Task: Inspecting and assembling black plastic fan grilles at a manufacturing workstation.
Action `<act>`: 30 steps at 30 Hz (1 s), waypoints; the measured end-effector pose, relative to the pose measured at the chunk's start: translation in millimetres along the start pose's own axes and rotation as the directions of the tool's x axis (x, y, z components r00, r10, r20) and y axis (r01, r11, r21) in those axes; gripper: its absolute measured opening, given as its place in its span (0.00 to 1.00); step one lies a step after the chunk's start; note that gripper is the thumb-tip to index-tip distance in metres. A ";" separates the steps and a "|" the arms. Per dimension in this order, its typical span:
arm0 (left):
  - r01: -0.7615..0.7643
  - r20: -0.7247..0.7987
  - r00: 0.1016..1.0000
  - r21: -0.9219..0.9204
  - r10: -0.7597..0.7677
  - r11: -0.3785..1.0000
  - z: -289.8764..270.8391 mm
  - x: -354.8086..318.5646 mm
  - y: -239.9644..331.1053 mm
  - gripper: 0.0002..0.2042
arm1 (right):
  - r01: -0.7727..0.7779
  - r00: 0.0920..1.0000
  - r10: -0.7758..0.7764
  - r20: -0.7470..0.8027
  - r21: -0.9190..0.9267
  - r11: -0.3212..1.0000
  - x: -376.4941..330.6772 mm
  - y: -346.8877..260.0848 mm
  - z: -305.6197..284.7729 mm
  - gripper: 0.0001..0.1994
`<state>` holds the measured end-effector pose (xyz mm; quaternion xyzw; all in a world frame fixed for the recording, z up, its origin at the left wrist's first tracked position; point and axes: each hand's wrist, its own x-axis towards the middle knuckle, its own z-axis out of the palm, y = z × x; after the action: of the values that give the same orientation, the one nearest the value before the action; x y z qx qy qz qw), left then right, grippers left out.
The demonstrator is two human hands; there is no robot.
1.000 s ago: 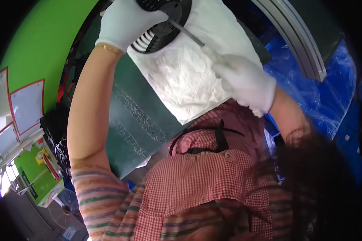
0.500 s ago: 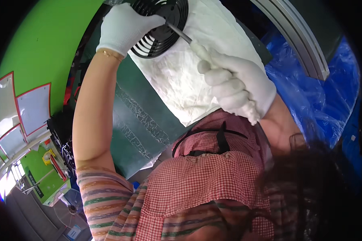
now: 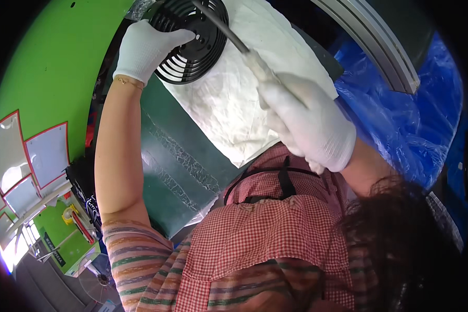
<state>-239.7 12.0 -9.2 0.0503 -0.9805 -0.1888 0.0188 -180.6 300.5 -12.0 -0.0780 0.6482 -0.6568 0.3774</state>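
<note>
Our gloved left hand (image 3: pixel 145 48) grips the rim of a black fan grille (image 3: pixel 192 39) lying on white cloth (image 3: pixel 229 104); our right hand (image 3: pixel 309 125) clenches a screwdriver (image 3: pixel 234 36), its shaft reaching over the grille.

Black fan grille (image 3: pixel 192 39), white gloves, white cloth (image 3: pixel 229 104), red-checked apron (image 3: pixel 265 234), possibly blue tarp (image 3: pixel 400 114)

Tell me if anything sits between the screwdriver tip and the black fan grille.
Nothing visible does. The right hand grips the screwdriver, whose metal shaft runs clear across the white cloth onto the black fan grille. The left hand steadies the grille's left edge, away from the shaft. The tip's contact point is cut off at the frame's top.
</note>
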 end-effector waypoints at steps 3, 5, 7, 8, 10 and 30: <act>-0.015 -0.029 0.999 0.014 0.015 1.000 2.9 0.7 3.5 0.26 | -0.342 0.937 0.325 0.130 0.132 0.930 7.6 16.0 -2.1 0.15; 0.029 -0.012 0.999 -0.035 -0.030 0.999 2.0 -3.1 7.3 0.26 | -0.349 0.934 0.336 0.122 0.118 0.929 12.9 17.9 4.2 0.14; 0.113 0.042 0.993 0.033 -0.115 0.993 -1.5 -1.2 14.7 0.22 | -0.385 0.918 0.367 0.149 0.111 0.916 17.9 14.9 5.7 0.14; 0.191 0.084 0.976 0.105 -0.200 0.976 -3.1 -0.5 17.5 0.21 | -0.386 0.917 0.368 0.155 0.109 0.916 20.1 14.4 4.2 0.14; 0.148 0.052 0.987 0.100 -0.154 0.984 0.2 -2.6 14.4 0.21 | -0.421 0.898 0.394 0.199 0.121 0.899 24.2 13.8 -1.0 0.16; -0.097 -0.046 0.994 0.110 0.102 0.989 5.9 -15.9 4.5 0.29 | -0.562 0.820 0.324 0.471 0.557 0.612 31.0 3.0 15.2 0.21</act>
<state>-224.6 20.0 -13.3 0.0070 -0.9898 -0.1331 0.0506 -192.2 270.3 -24.4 0.1227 0.2920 -0.7069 0.6324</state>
